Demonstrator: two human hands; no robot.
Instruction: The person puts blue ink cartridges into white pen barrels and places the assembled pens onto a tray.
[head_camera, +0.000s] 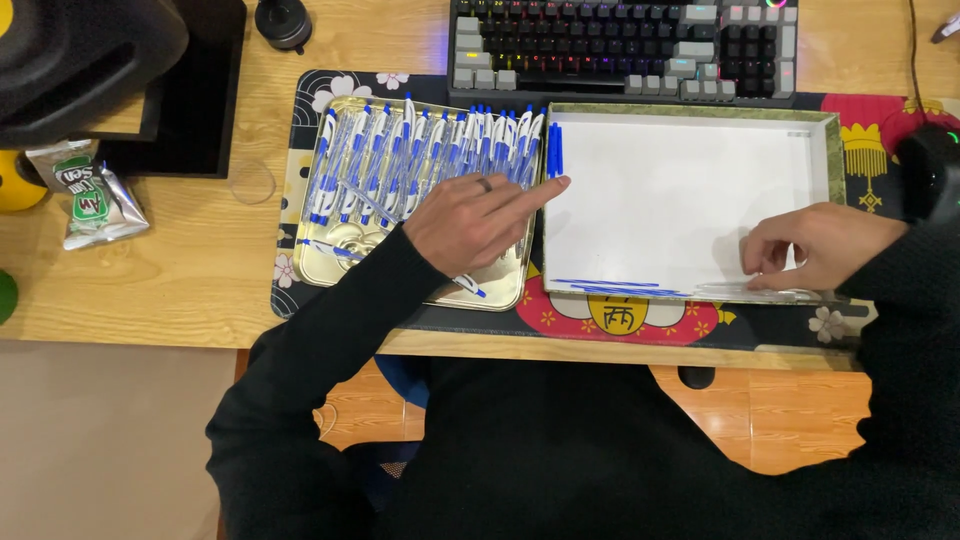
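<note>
Head view: the left hand (478, 222) lies over the gold tray (500, 290) of blue-and-white pens (420, 155), forefinger out toward the white box (690, 190), holding nothing that shows. The pens' long axes run away from the person. The right hand (810, 248), fingers curled, pinches clear pen barrels (760, 292) at the box's near edge.

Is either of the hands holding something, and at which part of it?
Left hand holds nothing visible above the pens; right hand touches the white box's bottom edge.
</note>
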